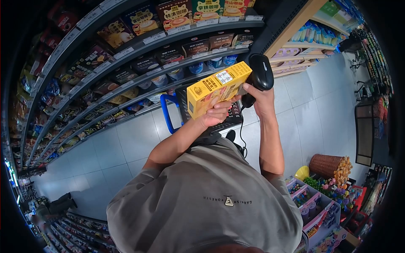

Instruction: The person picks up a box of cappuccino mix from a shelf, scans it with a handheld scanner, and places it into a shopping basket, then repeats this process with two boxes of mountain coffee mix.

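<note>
My left hand (216, 114) is closed around the lower side of a yellow coffee box (206, 93), which is held up at a tilt in front of me. A white label (224, 76) with dark print shows on its upper side. My right hand (262, 100) grips the handle of a black barcode scanner (261, 72), whose head is right beside the box's right end. A cable hangs down from the scanner. Behind and below the box is a black shopping basket (184, 110) with a blue handle (164, 113), partly hidden by the box and my hands.
Shelves of boxed coffee (175, 16) and cups (196, 68) run along my left and front. A wooden-edged shelf (291, 44) stands ahead right. At lower right are a display stand (310, 202) and a wicker basket (322, 165). Another person (59, 205) is at far left.
</note>
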Demonstrator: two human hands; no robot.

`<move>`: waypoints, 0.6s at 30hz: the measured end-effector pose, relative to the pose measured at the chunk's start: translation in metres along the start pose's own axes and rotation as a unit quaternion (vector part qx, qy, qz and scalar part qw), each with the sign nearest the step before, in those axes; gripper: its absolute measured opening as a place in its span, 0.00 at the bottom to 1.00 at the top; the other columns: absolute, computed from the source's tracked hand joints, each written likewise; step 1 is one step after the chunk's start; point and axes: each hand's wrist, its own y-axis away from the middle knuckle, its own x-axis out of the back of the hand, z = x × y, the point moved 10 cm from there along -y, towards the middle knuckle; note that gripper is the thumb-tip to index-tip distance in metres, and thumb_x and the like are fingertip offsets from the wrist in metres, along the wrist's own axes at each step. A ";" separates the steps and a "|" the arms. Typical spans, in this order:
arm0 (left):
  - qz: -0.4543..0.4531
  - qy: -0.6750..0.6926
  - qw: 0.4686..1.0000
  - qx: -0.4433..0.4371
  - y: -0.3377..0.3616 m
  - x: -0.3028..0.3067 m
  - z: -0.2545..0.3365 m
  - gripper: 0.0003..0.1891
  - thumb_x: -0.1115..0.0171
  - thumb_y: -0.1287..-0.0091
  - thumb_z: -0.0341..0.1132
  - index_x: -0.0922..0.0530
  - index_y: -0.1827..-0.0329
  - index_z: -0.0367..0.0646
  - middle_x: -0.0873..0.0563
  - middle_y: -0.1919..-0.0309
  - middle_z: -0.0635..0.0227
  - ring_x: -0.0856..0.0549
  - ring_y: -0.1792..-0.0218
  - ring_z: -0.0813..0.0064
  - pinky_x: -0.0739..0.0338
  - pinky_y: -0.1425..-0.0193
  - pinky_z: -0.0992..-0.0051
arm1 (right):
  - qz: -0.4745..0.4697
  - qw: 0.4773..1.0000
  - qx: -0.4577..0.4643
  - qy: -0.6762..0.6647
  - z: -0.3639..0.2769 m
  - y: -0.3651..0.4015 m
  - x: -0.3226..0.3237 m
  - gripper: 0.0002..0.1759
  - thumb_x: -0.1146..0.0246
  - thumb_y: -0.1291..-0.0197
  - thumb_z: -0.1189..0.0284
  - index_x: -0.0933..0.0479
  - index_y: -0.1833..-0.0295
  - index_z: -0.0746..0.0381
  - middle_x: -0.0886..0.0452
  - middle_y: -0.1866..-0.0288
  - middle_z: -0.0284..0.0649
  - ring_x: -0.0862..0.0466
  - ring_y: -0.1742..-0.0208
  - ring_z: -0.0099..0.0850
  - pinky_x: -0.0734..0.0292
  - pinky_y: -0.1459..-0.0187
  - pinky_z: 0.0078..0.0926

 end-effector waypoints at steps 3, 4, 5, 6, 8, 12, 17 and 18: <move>0.001 -0.005 1.000 0.009 0.001 0.001 -0.001 0.33 0.48 0.27 0.41 0.46 0.31 0.22 0.27 0.79 0.63 0.25 0.88 0.77 0.27 0.84 0.83 | -0.006 1.000 -0.002 -0.015 0.002 0.000 0.000 0.19 0.29 0.48 0.80 0.23 0.50 0.65 0.19 0.59 0.33 0.20 0.60 0.21 0.26 0.58 0.20; -0.002 -0.013 1.000 0.011 0.001 0.001 -0.001 0.33 0.48 0.27 0.41 0.46 0.31 0.23 0.26 0.79 0.62 0.24 0.87 0.76 0.27 0.85 0.83 | -0.017 1.000 -0.009 -0.020 0.005 0.001 -0.001 0.20 0.29 0.49 0.80 0.23 0.49 0.65 0.19 0.58 0.34 0.20 0.59 0.21 0.26 0.57 0.21; -0.005 -0.022 1.000 0.013 0.002 0.001 -0.002 0.34 0.47 0.27 0.42 0.47 0.30 0.23 0.26 0.78 0.62 0.24 0.87 0.76 0.27 0.85 0.83 | -0.017 1.000 -0.010 -0.020 0.006 0.001 -0.001 0.20 0.29 0.49 0.80 0.23 0.49 0.65 0.19 0.58 0.34 0.20 0.59 0.21 0.26 0.57 0.21; -0.005 -0.021 1.000 0.013 0.002 0.001 -0.002 0.34 0.47 0.27 0.42 0.47 0.30 0.23 0.26 0.78 0.62 0.24 0.87 0.76 0.27 0.85 0.83 | -0.022 0.999 -0.004 -0.027 0.006 0.001 -0.002 0.21 0.29 0.49 0.80 0.24 0.47 0.65 0.19 0.56 0.34 0.20 0.57 0.22 0.25 0.55 0.22; -0.026 -0.006 0.998 0.053 0.002 -0.006 -0.011 0.35 0.46 0.28 0.43 0.47 0.30 0.22 0.26 0.78 0.61 0.23 0.86 0.76 0.27 0.85 0.83 | -0.026 0.999 0.001 -0.033 0.008 0.000 -0.001 0.23 0.29 0.49 0.81 0.24 0.46 0.65 0.19 0.54 0.35 0.20 0.54 0.23 0.25 0.52 0.23; -0.007 -0.003 0.998 0.057 0.000 -0.017 -0.021 0.36 0.48 0.28 0.47 0.45 0.31 0.23 0.22 0.73 0.55 0.22 0.85 0.72 0.26 0.84 0.82 | -0.044 0.994 -0.018 -0.102 0.014 -0.005 -0.001 0.26 0.30 0.48 0.80 0.26 0.41 0.65 0.19 0.51 0.37 0.20 0.50 0.25 0.25 0.47 0.26; 0.228 -0.278 0.931 -0.067 0.019 0.002 0.024 0.33 0.56 0.27 0.56 0.34 0.33 0.35 0.18 0.54 0.40 0.14 0.65 0.55 0.17 0.67 0.71 | -0.027 0.999 -0.019 -0.042 0.003 -0.010 0.001 0.24 0.31 0.45 0.79 0.26 0.41 0.66 0.18 0.49 0.39 0.20 0.49 0.25 0.26 0.45 0.25; 0.297 -0.342 0.882 -0.128 0.029 0.004 0.043 0.32 0.57 0.27 0.56 0.34 0.33 0.37 0.18 0.52 0.41 0.14 0.59 0.53 0.15 0.61 0.67 | -0.024 0.999 -0.020 -0.042 0.002 -0.011 0.003 0.24 0.31 0.45 0.79 0.26 0.41 0.66 0.18 0.49 0.39 0.20 0.49 0.25 0.26 0.45 0.25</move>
